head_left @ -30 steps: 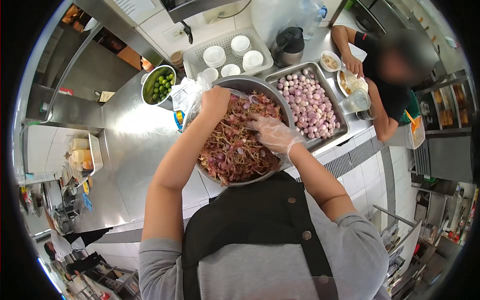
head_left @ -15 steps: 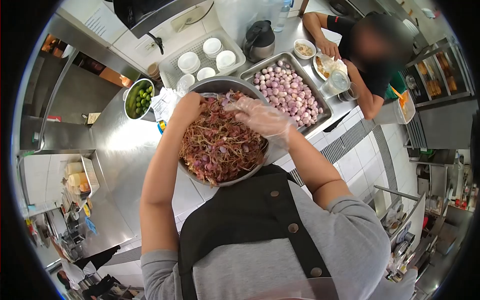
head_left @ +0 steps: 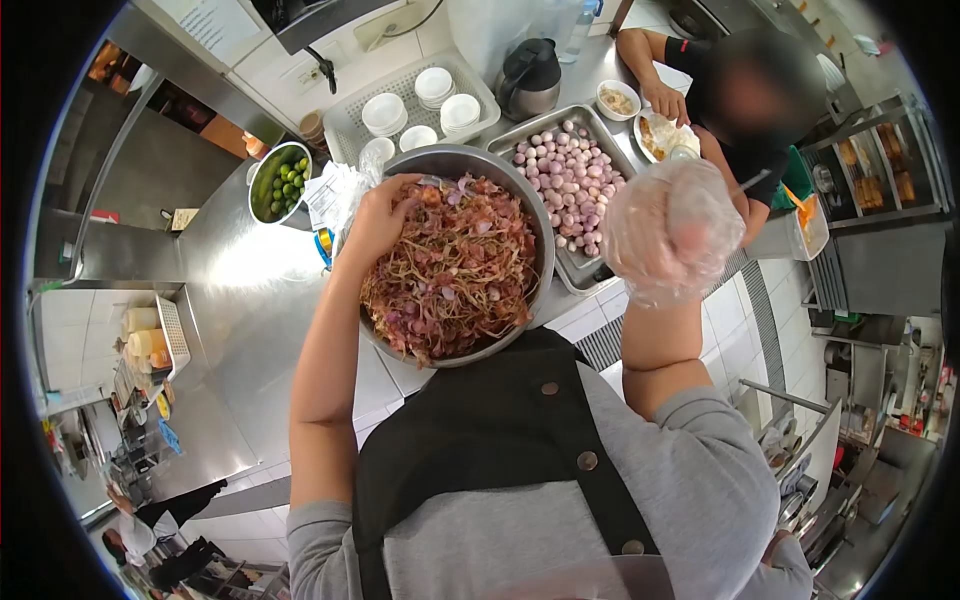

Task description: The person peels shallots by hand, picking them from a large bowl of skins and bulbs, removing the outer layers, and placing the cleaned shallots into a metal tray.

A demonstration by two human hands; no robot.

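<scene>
Papery reddish shallot skins [head_left: 450,270] lie heaped loosely in a round metal bowl [head_left: 470,161].

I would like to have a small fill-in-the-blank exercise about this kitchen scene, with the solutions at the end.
1. The right hand wears a see-through plastic ____.
2. In the picture, the left hand is at the ____ side of the large metal bowl.
3. In the picture, the tray of pinkish bulbs lies to the ____ of this bowl.
4. The round fruits in the container are ____ in colour.

Missing words: glove; left; right; green.
</scene>
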